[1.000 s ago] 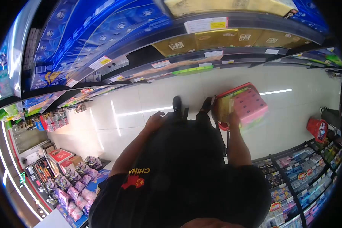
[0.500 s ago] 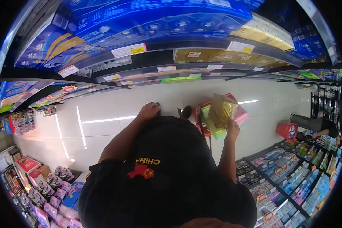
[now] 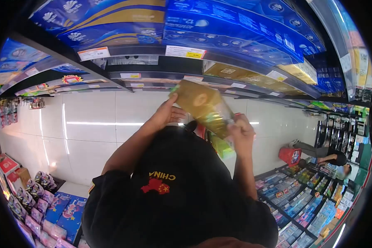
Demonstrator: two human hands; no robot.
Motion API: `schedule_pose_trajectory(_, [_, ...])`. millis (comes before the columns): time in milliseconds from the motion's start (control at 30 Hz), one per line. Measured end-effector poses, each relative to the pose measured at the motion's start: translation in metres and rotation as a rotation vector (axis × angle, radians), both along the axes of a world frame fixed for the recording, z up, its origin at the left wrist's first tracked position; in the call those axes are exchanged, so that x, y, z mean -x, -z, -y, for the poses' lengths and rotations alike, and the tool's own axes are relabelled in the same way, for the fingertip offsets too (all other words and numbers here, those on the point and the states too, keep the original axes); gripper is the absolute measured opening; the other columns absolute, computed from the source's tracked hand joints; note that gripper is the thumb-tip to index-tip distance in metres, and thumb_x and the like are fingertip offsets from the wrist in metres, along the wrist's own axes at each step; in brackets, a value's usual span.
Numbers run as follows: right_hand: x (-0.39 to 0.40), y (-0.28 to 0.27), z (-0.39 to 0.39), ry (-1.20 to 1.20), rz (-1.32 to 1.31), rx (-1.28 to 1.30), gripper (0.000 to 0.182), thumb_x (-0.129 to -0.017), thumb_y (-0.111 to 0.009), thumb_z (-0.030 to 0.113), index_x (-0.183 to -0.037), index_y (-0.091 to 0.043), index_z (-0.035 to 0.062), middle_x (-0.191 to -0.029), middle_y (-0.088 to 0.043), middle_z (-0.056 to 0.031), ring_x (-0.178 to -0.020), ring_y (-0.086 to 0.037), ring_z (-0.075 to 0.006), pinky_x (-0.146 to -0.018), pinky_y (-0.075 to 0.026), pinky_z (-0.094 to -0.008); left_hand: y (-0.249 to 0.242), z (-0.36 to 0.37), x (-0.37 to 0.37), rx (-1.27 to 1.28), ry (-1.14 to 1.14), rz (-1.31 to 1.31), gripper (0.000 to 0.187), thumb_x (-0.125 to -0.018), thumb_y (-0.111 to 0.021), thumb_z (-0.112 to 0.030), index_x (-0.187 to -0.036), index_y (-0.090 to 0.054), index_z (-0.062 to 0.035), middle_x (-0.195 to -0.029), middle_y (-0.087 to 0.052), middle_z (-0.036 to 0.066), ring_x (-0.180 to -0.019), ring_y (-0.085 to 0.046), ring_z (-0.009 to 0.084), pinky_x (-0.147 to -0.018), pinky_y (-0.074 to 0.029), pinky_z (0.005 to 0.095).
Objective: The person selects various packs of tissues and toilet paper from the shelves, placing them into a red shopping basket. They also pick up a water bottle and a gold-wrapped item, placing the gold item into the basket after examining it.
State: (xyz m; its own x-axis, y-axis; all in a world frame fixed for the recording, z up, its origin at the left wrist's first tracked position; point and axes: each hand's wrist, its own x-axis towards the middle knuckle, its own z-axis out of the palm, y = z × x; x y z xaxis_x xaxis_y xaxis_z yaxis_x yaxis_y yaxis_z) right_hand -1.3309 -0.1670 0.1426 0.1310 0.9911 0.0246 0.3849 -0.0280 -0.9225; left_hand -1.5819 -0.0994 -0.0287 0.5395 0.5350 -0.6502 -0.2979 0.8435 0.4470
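Shop aisle, white tiled floor, shelving on both sides. Upper shelves carried blue tissue packs and yellow-brown packs, price labels along the edges. Both hands were raised in front of the person's chest, holding a gold pack between them, tilted, roughly level with the lower shelf edge. Left hand sat at the pack's upper-left corner, thumb up against its edge, other fingers loosely spread beside it (full grip or only steadying, couldn't tell). Right hand was closed around the pack's lower-right end, fingers curled tight on it. Just below the pack, partly hidden by the person's black shirt, sat a red basket with a green item in it. Another person bent low far down the aisle at right, next to a second red basket. Low racks of small coloured packs ran along the right; pink and blue packs sat bottom left. Pack blocked the view of the shelf strip behind it.
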Motion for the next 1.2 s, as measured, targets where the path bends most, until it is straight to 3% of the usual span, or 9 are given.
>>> schedule_pose_trajectory(133, [0.038,-0.016,-0.017,-0.355,0.346,-0.264,0.020,-0.066,-0.071,0.008,-0.064,-0.051,0.0064,-0.078,-0.056,-0.0067,-0.079,-0.051,-0.0261,-0.072,-0.038,-0.0377,-0.011,0.008,0.019,-0.066,-0.379,0.294,0.059,-0.100,-0.039,-0.053,-0.140,-0.041,-0.0087,-0.125,-0.059,0.012,-0.103,-0.062,0.0218,-0.085,-0.053,0.0385])
schedule_pose_trajectory(167, [0.046,-0.020,-0.019,-0.390,0.395,-0.296,0.020,-0.064,-0.071,0.008,-0.064,-0.051,0.0065,-0.079,-0.056,-0.0068,-0.079,-0.051,-0.0272,-0.073,-0.038,-0.0388,-0.018,0.006,0.025,-0.054,-0.453,0.330,0.053,-0.103,-0.037,-0.046,-0.139,-0.042,-0.0077,-0.130,-0.056,0.010,-0.112,-0.059,0.0224,-0.094,-0.050,0.0402])
schedule_pose_trajectory(233, [0.056,-0.019,-0.028,-0.452,0.443,-0.376,0.020,-0.060,-0.071,0.009,-0.064,-0.052,0.0063,-0.080,-0.056,-0.0057,-0.080,-0.051,-0.0282,-0.075,-0.038,-0.0396,-0.003,-0.002,0.036,-0.103,-0.484,0.332,0.052,-0.103,-0.038,-0.046,-0.138,-0.043,-0.0072,-0.128,-0.057,0.009,-0.114,-0.058,0.0221,-0.096,-0.048,0.0384])
schedule_pose_trajectory(400, [0.054,-0.001,-0.045,-0.509,0.485,-0.447,0.020,-0.062,-0.070,0.009,-0.063,-0.050,0.0060,-0.081,-0.054,-0.0076,-0.082,-0.050,-0.0283,-0.072,-0.039,-0.0386,-0.012,-0.032,0.039,-0.098,-0.538,0.158,0.046,-0.104,-0.039,-0.039,-0.135,-0.046,-0.0067,-0.129,-0.056,0.007,-0.116,-0.056,0.0202,-0.095,-0.048,0.0361])
schedule_pose_trajectory(600, [0.041,0.017,-0.073,-0.447,0.516,-0.511,0.020,-0.064,-0.069,0.008,-0.065,-0.049,0.0050,-0.083,-0.055,-0.0087,-0.082,-0.051,-0.0299,-0.072,-0.041,-0.0401,-0.011,-0.063,0.022,-0.217,-0.546,0.147,0.048,-0.102,-0.046,-0.032,-0.143,-0.038,-0.0084,-0.129,-0.056,0.007,-0.113,-0.058,0.0193,-0.092,-0.050,0.0377])
schedule_pose_trajectory(700, [0.033,0.026,-0.087,-0.401,0.539,-0.495,0.019,-0.066,-0.070,0.007,-0.067,-0.050,0.0044,-0.084,-0.055,-0.0101,-0.083,-0.051,-0.0310,-0.072,-0.041,-0.0405,-0.017,-0.072,0.005,-0.179,-0.615,-0.109,0.056,-0.100,-0.050,-0.029,-0.149,-0.029,-0.0105,-0.127,-0.057,0.008,-0.109,-0.059,0.0180,-0.089,-0.051,0.0371])
schedule_pose_trajectory(900, [0.032,0.022,-0.101,-0.259,0.556,-0.480,0.016,-0.077,-0.069,0.007,-0.074,-0.054,0.0042,-0.087,-0.058,-0.0115,-0.086,-0.053,-0.0314,-0.075,-0.043,-0.0404,0.009,-0.092,-0.002,-0.435,-0.369,-0.327,0.044,-0.099,-0.052,-0.026,-0.141,-0.046,-0.0128,-0.120,-0.061,0.007,-0.100,-0.061,0.0159,-0.084,-0.050,0.0296])
schedule_pose_trajectory(1000, [0.036,0.028,-0.107,-0.197,0.525,-0.541,0.015,-0.080,-0.068,0.009,-0.078,-0.055,0.0043,-0.090,-0.060,-0.0114,-0.086,-0.054,-0.0311,-0.076,-0.043,-0.0404,0.020,-0.100,-0.007,-0.579,-0.398,-0.447,0.037,-0.099,-0.050,-0.028,-0.132,-0.057,-0.0117,-0.116,-0.064,0.011,-0.101,-0.063,0.0230,-0.085,-0.050,0.0324])
schedule_pose_trajectory(1200, [0.040,0.042,-0.120,-0.067,0.538,-0.559,0.014,-0.081,-0.069,0.017,-0.084,-0.059,0.0080,-0.092,-0.059,-0.0089,-0.088,-0.053,-0.0295,-0.077,-0.039,-0.0426,0.014,-0.103,-0.001,-1.145,-0.173,-1.239,0.041,-0.098,-0.048,-0.035,-0.125,-0.060,-0.0069,-0.121,-0.061,0.022,-0.114,-0.055,0.0391,-0.097,-0.044,0.0442])
